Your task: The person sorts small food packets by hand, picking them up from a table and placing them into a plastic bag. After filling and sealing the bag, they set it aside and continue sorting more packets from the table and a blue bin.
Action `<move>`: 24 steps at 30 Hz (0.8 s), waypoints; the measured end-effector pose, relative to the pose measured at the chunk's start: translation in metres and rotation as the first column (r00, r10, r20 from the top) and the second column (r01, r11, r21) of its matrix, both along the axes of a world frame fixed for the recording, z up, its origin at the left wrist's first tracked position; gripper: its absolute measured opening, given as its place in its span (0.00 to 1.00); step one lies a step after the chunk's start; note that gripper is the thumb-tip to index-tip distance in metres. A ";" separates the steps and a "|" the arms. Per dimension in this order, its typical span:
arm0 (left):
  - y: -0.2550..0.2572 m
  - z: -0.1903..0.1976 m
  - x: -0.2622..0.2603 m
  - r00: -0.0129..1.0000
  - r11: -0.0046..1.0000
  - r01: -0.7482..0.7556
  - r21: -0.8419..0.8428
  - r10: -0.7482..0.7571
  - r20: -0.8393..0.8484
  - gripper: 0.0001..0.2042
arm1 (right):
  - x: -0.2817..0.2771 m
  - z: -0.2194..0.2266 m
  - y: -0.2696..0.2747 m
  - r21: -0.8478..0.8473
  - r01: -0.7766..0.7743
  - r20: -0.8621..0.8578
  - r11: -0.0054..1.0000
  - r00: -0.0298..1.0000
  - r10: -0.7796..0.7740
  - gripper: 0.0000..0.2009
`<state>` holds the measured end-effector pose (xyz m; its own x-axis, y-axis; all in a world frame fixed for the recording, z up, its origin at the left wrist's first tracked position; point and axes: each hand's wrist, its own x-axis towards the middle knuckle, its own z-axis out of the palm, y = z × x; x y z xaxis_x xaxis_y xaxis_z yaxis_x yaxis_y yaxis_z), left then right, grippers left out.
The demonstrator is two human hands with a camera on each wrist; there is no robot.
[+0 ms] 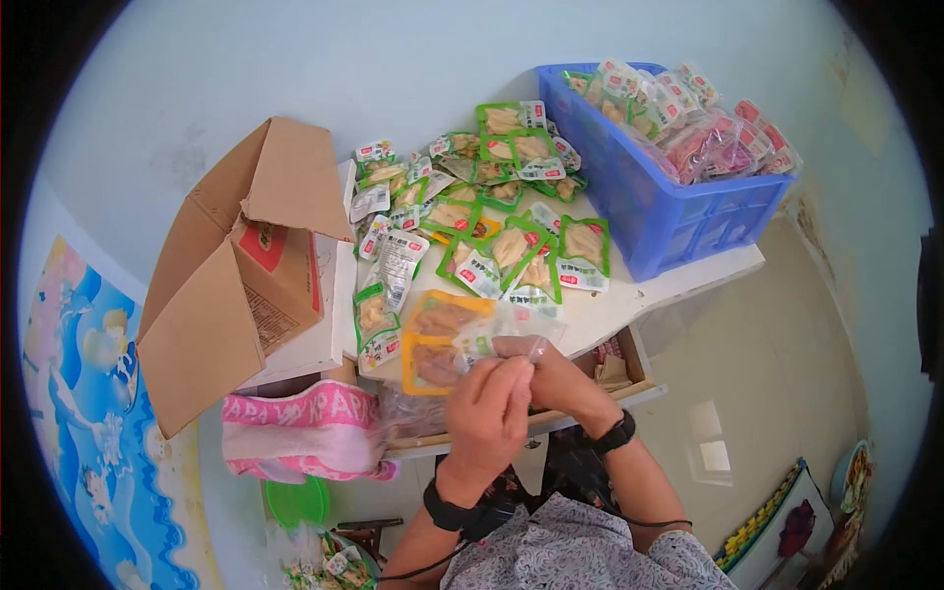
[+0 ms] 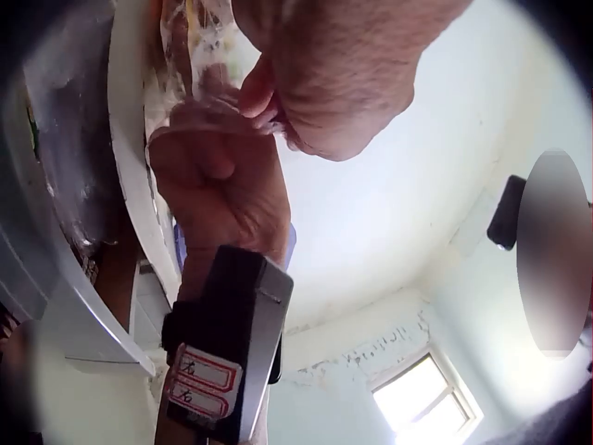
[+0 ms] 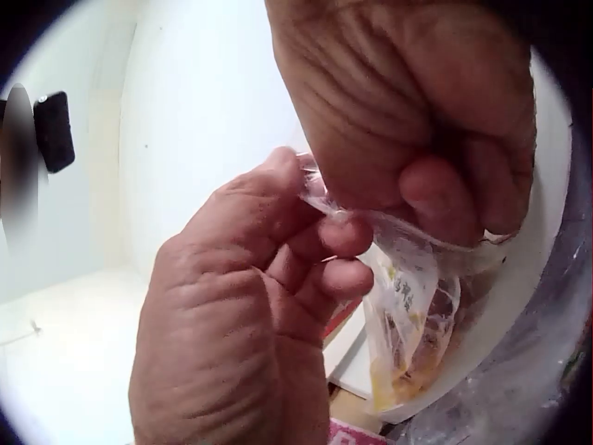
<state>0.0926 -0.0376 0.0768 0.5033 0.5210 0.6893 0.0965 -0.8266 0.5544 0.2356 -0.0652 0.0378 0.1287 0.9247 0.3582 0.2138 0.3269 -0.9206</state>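
Note:
Between my two hands is a clear plastic bag [image 3: 408, 278] with yellow-edged food packets [image 1: 442, 339] inside, brownish food showing through their fronts. My left hand [image 1: 487, 413] pinches the gathered mouth of the bag between thumb and fingers. Right beside it, my right hand [image 1: 556, 379] grips the same end, its fingers partly covered by the film. In the right wrist view the left hand [image 3: 232, 306] is at lower left and the right hand [image 3: 408, 102] at the top, fingertips close together on the film. The packets point away to the left over the table edge.
Several green-edged food packets [image 1: 511, 246] lie spread over the white table [image 1: 639, 300]. A blue crate [image 1: 629, 211] full of bagged packets stands at back right. An open cardboard box [image 1: 280, 285] is on the left. Below the tabletop are an open drawer [image 1: 644, 388] and a pink towel [image 1: 295, 428].

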 end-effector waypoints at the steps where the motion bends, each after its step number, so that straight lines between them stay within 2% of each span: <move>1: 0.005 -0.002 -0.004 1.000 1.000 0.016 -0.011 -0.016 0.015 0.10 | 0.000 -0.001 0.002 -0.080 -0.008 -0.010 0.997 1.000 0.007 0.07; 2: 0.011 -0.002 -0.008 0.999 0.999 0.031 -0.019 -0.030 0.033 0.11 | 0.001 0.000 0.003 -0.159 -0.018 -0.017 0.987 1.000 0.015 0.07; 5: 0.024 0.010 -0.024 0.994 0.982 -0.061 0.181 0.076 -0.078 0.16 | -0.010 0.041 -0.019 -0.383 0.116 -0.188 0.917 0.962 -0.200 0.08; 8: 0.040 -0.013 -0.042 0.956 0.979 -0.166 0.116 0.188 -0.225 0.21 | -0.004 0.026 -0.038 -0.340 0.399 -0.278 0.852 0.823 -0.496 0.10; 11: 0.042 -0.025 -0.048 0.953 0.982 -0.154 0.108 0.177 -0.245 0.20 | 0.010 0.007 -0.050 -0.106 0.676 -0.118 0.729 0.719 -0.684 0.21; 14: 0.036 -0.033 -0.043 0.960 0.980 -0.171 0.100 0.189 -0.209 0.19 | 0.008 0.000 -0.049 0.032 0.698 0.182 0.715 0.700 -0.691 0.36; 15: 0.035 -0.035 -0.041 0.959 0.978 -0.181 0.108 0.199 -0.201 0.19 | 0.011 -0.007 -0.045 0.136 0.670 0.368 0.730 0.649 -0.665 0.45; 18: 0.031 -0.042 -0.042 0.958 0.971 -0.204 0.123 0.224 -0.179 0.19 | -0.015 0.038 -0.039 -0.149 0.630 0.374 0.762 0.750 -0.546 0.45; 22: 0.030 -0.048 -0.046 0.966 0.973 -0.192 0.130 0.211 -0.149 0.20 | -0.019 0.022 -0.012 -0.113 0.513 0.167 0.851 0.854 -0.493 0.41; 24: 0.032 -0.046 -0.048 0.970 0.975 -0.197 0.098 0.209 -0.126 0.23 | -0.020 0.031 0.000 -0.082 0.483 0.160 0.872 0.870 -0.467 0.39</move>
